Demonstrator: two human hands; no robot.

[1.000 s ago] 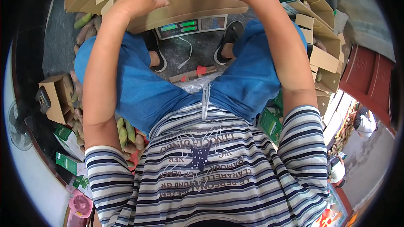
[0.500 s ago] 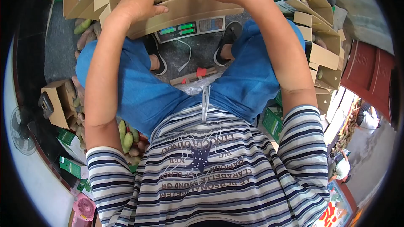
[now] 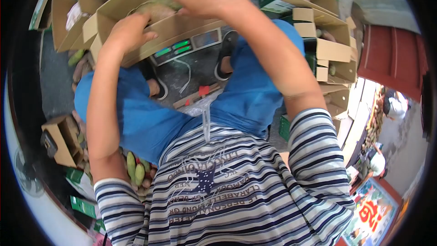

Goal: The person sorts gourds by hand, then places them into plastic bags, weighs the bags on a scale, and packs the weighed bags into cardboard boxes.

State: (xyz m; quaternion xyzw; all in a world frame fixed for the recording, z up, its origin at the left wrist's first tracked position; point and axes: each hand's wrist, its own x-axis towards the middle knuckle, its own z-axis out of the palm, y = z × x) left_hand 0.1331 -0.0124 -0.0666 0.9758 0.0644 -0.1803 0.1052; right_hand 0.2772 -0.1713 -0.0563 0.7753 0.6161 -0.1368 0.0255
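Observation:
An open cardboard box (image 3: 182,28) stands in front of me on a scale (image 3: 205,39) with green-lit displays. Inside it lie large tubers (image 3: 160,12), brown and greenish. At the box's near left, my left hand (image 3: 129,31) reaches over the wall, its thumb apart and its fingertips at the tubers' left end. My right hand (image 3: 200,1) is over the tubers' right end, its fingers curled down; whether they grip anything is hidden behind the hand and box wall.
More open boxes (image 3: 334,50) with tubers stand at the right, and another box (image 3: 63,140) at the left. Green and brown tubers (image 3: 132,166) lie on the floor by my left side. Two other people (image 3: 395,105) are at the far right.
The whole view has shifted, so the box and both hands appear further left. My hands remain at the tubers in the box, with little change in their pose.

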